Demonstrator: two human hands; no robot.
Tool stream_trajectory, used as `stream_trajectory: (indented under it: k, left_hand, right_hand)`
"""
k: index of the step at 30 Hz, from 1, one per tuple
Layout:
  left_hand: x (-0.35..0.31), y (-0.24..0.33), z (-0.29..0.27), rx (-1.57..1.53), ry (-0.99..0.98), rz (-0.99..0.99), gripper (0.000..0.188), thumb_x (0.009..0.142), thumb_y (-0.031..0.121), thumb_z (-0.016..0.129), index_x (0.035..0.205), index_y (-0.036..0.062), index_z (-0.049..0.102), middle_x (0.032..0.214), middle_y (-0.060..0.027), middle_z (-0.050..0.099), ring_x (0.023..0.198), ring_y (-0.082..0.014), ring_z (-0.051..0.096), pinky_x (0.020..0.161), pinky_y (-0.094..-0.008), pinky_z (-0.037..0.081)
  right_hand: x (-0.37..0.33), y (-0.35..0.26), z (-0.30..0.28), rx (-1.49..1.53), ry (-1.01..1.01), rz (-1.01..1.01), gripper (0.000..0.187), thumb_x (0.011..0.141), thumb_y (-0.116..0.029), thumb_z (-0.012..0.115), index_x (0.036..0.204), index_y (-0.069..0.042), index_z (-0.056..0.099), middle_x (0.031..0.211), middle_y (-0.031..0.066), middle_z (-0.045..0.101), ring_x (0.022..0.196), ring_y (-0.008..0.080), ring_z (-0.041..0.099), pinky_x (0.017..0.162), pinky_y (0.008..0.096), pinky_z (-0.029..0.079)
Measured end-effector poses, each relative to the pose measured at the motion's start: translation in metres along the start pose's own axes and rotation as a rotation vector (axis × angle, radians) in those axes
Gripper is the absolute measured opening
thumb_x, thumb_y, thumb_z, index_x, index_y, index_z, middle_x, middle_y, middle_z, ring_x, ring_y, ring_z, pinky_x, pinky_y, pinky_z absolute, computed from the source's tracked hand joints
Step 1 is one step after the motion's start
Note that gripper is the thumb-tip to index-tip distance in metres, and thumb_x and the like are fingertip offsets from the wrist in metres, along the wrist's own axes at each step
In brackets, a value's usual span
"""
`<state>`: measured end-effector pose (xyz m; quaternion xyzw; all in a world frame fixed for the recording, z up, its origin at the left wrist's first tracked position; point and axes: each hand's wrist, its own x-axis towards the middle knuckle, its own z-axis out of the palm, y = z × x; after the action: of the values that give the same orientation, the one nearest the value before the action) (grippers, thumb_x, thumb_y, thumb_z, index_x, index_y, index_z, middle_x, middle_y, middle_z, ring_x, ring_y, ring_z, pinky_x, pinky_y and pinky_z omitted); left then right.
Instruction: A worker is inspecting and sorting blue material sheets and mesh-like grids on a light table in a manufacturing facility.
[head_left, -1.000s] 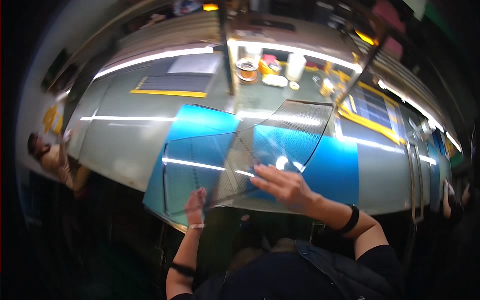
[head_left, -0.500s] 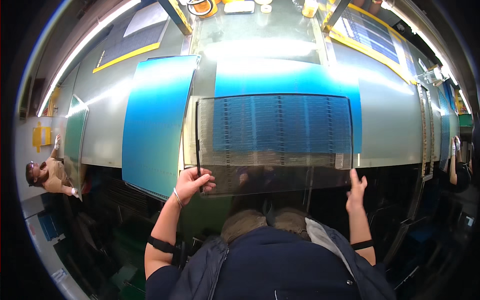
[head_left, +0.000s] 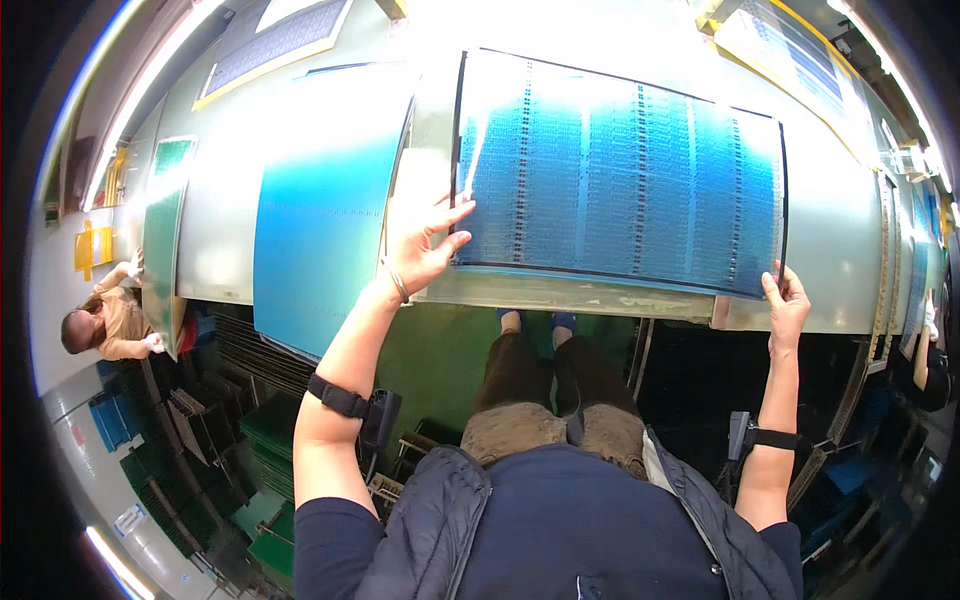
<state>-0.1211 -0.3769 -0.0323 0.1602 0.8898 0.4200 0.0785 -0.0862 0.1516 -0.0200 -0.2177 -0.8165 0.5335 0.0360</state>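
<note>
A clear film sheet (head_left: 610, 170) with a black border and dark printed columns lies or hovers over the table in front of me. Blue shows through it from a blue panel underneath; whether film and panel touch, I cannot tell. At the film's left edge, my left hand (head_left: 425, 245) grips with bent fingers and thumb. Its lower right corner is pinched by my right hand (head_left: 788, 300), thumb on top. To the left of my left hand rests another blue panel (head_left: 320, 220), with its near end overhanging the table edge.
The pale worktable (head_left: 840, 250) spans the view. Yellow-edged dark sheets (head_left: 275, 55) lie at its far side. At far left a person (head_left: 115, 320) handles a green panel (head_left: 165, 230); another person (head_left: 930, 350) stands far right. Racks of panels (head_left: 275, 430) stand below the table.
Both hands have carried the clear film forward and rightward over the blue panel. Before, its near part hung past the table edge. My view has shifted too.
</note>
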Motion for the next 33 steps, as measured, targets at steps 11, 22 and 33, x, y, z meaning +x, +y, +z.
stream_trajectory:
  k: [11,22,33]
  left_hand:
    - [-0.01,0.003,-0.008,0.248,-0.182,-0.004,0.063,0.075,0.006,0.06,0.134,0.0169,0.045,0.145,-0.0061,0.031,0.139,-0.0313,0.013,0.111,-0.0487,0.002]
    - [-0.01,0.002,-0.007,0.295,-0.17,-0.003,0.067,0.074,0.008,0.065,0.135,0.0237,0.042,0.146,-0.0019,0.031,0.137,-0.0337,0.018,0.111,-0.0478,0.01]
    - [-0.009,0.007,-0.006,0.345,-0.154,0.024,0.07,0.072,0.004,0.065,0.136,0.0227,0.041,0.147,-0.0025,0.028,0.136,-0.0342,0.021,0.111,-0.0471,0.013]
  right_hand:
    - [-0.003,0.03,0.003,0.052,0.137,-0.02,0.029,0.082,-0.002,0.065,0.111,0.002,0.061,0.097,0.0011,0.061,0.085,0.0068,0.054,0.079,0.0208,0.044]
    - [-0.003,0.025,0.006,0.067,0.151,-0.007,0.029,0.083,-0.004,0.065,0.111,0.001,0.061,0.097,0.0004,0.061,0.086,0.0067,0.054,0.08,0.0207,0.044]
    - [-0.004,0.026,0.004,0.099,0.142,-0.009,0.028,0.083,-0.004,0.065,0.111,0.0,0.061,0.093,-0.0019,0.059,0.083,0.0058,0.052,0.079,0.0198,0.043]
